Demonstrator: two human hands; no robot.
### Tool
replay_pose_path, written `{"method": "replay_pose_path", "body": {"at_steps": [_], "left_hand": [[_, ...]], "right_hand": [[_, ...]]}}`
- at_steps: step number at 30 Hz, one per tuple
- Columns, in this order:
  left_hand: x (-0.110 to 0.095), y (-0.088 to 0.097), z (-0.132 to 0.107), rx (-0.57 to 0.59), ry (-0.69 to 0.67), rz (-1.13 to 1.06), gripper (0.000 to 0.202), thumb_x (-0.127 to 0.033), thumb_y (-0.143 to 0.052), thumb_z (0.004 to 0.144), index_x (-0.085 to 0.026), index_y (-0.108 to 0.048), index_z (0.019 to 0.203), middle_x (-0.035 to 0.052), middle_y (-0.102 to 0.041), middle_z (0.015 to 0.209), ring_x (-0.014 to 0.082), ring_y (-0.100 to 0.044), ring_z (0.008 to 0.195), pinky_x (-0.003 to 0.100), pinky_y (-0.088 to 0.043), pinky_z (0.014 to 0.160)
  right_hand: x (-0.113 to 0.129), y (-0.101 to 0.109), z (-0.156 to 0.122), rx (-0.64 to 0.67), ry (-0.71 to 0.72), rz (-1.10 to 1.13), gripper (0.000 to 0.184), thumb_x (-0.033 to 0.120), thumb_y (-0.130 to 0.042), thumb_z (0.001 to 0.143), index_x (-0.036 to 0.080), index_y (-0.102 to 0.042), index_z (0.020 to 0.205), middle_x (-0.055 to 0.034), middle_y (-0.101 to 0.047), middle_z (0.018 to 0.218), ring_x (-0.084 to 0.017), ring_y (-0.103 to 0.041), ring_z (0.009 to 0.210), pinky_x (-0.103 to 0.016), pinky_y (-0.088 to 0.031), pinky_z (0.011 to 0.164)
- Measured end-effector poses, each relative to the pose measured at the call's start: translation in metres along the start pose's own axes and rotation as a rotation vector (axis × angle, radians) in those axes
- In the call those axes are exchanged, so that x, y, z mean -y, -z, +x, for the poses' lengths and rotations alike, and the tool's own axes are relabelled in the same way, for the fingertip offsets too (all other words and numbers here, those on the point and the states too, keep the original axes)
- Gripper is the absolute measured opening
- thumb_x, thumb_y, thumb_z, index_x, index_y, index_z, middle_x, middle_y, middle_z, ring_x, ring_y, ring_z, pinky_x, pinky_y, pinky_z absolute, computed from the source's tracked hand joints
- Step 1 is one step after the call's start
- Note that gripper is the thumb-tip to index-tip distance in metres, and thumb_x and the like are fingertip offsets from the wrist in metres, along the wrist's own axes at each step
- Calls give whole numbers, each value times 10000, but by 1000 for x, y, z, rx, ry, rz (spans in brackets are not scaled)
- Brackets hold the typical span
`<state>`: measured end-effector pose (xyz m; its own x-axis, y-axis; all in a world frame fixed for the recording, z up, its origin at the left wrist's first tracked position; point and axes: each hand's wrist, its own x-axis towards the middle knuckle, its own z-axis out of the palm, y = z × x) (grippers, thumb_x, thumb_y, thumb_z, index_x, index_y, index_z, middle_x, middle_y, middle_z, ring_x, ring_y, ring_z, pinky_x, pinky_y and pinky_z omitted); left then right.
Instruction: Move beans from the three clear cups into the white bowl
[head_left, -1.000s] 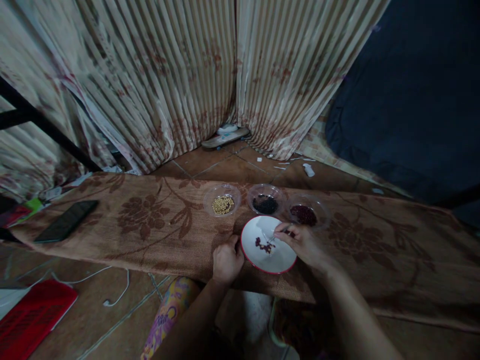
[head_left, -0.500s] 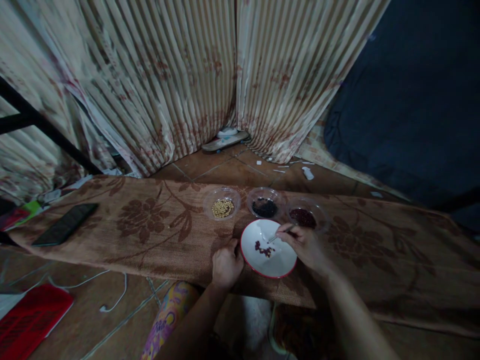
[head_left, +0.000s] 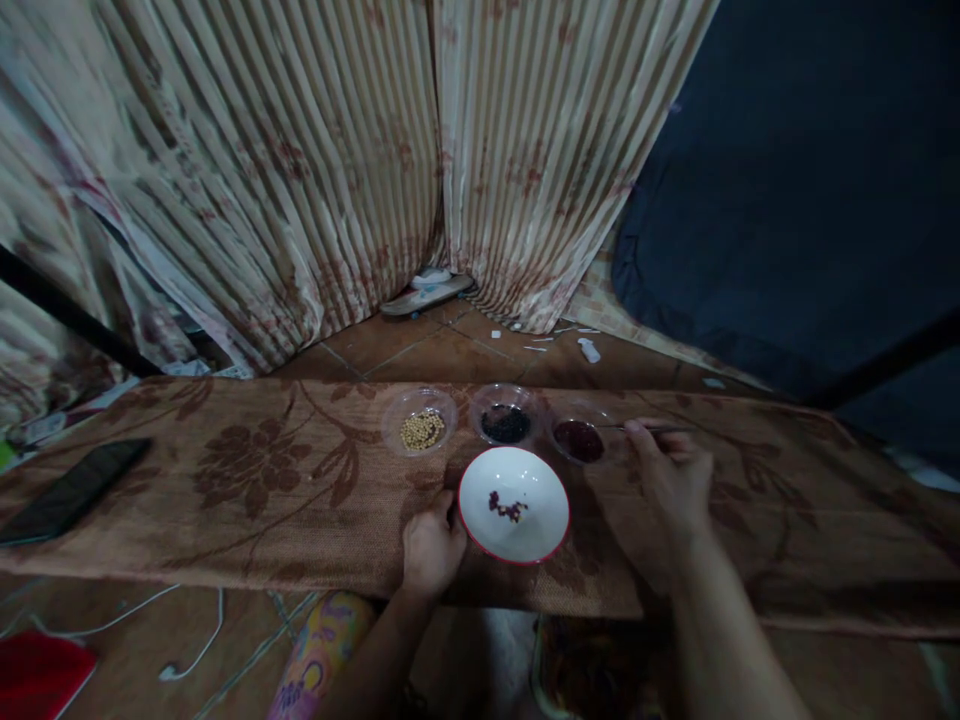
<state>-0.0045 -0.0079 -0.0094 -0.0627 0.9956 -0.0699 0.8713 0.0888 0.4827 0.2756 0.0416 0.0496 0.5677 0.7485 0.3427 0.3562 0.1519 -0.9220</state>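
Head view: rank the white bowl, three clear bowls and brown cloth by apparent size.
1. Brown cloth
2. White bowl
3. Clear bowl with yellow contents, clear bowl with black contents, clear bowl with dark red contents: too alike to rank.

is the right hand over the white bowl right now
No, the right hand is off to the right of the white bowl, holding a thin tool.
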Motion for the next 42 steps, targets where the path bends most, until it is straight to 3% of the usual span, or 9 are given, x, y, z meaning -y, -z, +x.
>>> {"method": "replay_pose_path", "body": {"at_steps": [2,6,9,18,35,42], "left_hand": [[-1,1,-1,-9,-15,18,223,-291,-428,845,-241,-614,959,13,-683,778,131,-613,704,218,-340,620],[-2,1,-1,0,-14,20,217,-314,-432,849,-230,-615,931,11,-677,769,122,-601,691,212,-332,603],[-2,1,-1,6,-7,19,235,-319,-427,854,-235,-620,959,13,-679,774,125,-606,714,215,-340,618],[-4,3,-2,11,-7,13,244,-322,-419,861,-239,-618,974,17,-689,833,134,-623,786,219,-370,667],[-6,5,-3,53,32,13,249,-345,-418,861,-225,-617,950,25,-686,848,142,-624,819,217,-381,692],[-8,6,-3,43,27,4,234,-312,-426,853,-232,-618,961,24,-692,861,150,-629,837,220,-386,690]], "right_hand": [[7,-6,-12,178,11,24,277,420,-660,720,148,-662,768,-38,-647,693,-145,-574,606,-272,-464,575],[22,-19,-35,709,11,-8,286,434,-614,758,154,-665,787,-34,-648,700,-144,-569,620,-255,-454,569],[26,-25,-44,866,26,-131,297,441,-573,788,163,-668,829,-35,-666,735,-150,-571,639,-250,-441,574],[34,-29,-48,902,79,-371,311,457,-515,823,181,-652,860,-20,-663,701,-154,-560,596,-250,-404,547],[36,-34,-52,901,190,-437,278,424,-500,833,185,-643,837,-15,-653,642,-161,-574,574,-262,-409,570],[30,-30,-47,884,135,-355,289,444,-514,830,186,-645,824,-29,-664,692,-170,-600,625,-273,-440,602]]}}
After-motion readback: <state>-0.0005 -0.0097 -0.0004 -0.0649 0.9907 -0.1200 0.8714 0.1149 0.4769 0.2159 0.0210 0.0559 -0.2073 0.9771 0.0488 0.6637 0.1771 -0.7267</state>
